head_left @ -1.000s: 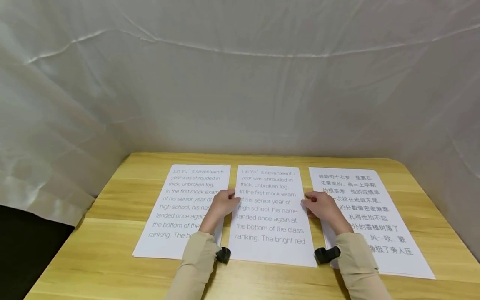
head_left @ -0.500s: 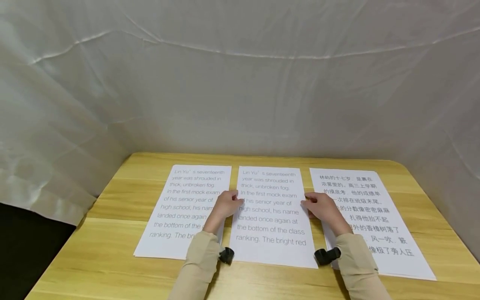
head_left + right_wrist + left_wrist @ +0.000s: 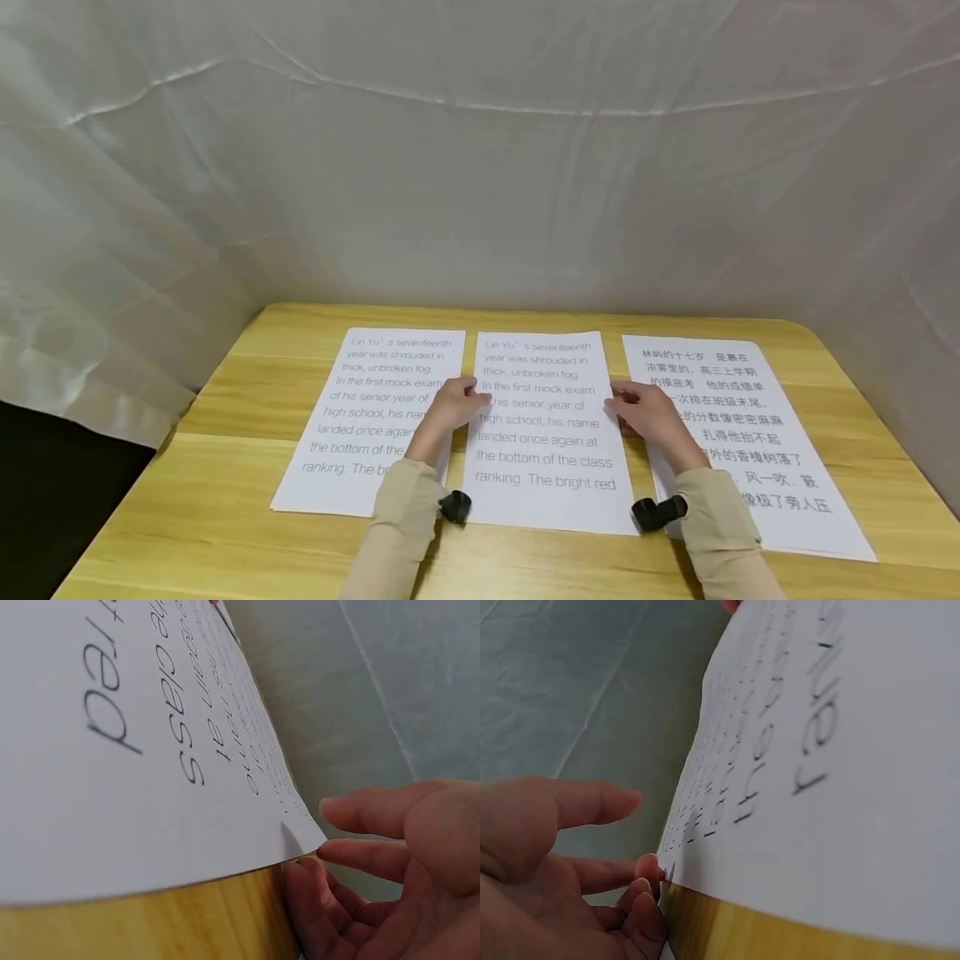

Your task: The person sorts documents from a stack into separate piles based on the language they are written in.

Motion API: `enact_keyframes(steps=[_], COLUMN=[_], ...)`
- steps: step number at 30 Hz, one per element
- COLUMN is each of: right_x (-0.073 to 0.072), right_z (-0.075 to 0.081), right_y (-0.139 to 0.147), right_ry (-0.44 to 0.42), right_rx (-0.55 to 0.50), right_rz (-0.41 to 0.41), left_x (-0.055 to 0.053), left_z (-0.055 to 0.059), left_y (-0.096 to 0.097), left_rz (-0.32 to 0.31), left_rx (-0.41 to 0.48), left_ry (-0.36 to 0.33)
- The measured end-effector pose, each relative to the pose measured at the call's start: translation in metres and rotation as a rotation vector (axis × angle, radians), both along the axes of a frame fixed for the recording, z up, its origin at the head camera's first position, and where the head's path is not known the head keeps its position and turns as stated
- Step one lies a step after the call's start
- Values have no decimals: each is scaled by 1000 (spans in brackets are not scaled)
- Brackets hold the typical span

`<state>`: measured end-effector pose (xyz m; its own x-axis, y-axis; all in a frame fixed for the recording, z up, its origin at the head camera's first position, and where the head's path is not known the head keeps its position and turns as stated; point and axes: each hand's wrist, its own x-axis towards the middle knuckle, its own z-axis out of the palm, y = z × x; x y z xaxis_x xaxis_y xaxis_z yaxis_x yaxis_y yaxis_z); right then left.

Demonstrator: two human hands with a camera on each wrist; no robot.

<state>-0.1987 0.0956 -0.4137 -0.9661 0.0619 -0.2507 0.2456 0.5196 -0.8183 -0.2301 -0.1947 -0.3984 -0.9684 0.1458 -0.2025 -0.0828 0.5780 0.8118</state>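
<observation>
Both hands flank the middle white sheet of paper [image 3: 555,508], printed with large English text, which lies flat on the wooden table. At its left edge is my left hand [image 3: 448,410], thumb raised over the paper; in the left wrist view its index fingertip [image 3: 646,866] touches the edge. Opposite it, my right hand [image 3: 654,417] has its index finger [image 3: 360,855] against the right edge, the thumb held apart above. The other fingers of each hand bend loosely beside the paper. Whether several sheets are stacked there I cannot tell.
Left of the middle paper lies another English page [image 3: 330,496], partly under the left forearm. A stack with Chinese text [image 3: 810,533] lies to the right, partly covered by the right hand and arm. A pale cloth [image 3: 480,183] hangs behind the wooden table [image 3: 187,533].
My left hand has shifted slightly right, its thumb reaching further over the middle paper. My right hand stays almost in place at the right edge. The view drifts slightly.
</observation>
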Motion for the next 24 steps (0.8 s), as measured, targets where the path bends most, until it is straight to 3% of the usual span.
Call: enact_keyframes(steps=[6, 14, 19, 24], right_x=[2, 3, 3, 3], right_z=[-1, -3, -1, 7], right_y=[-2, -7, -8, 1], right_ry=[29, 26, 29, 33], right_rx=[-8, -83, -131, -226], right_rz=[-27, -28, -53, -79], left_x=[-1, 0, 1, 3], left_z=[2, 1, 1, 6], left_y=[-2, 0, 1, 2], left_rz=[24, 7, 22, 29], left_rx=[67, 62, 36, -90], left_ry=[-71, -48, -46, 40])
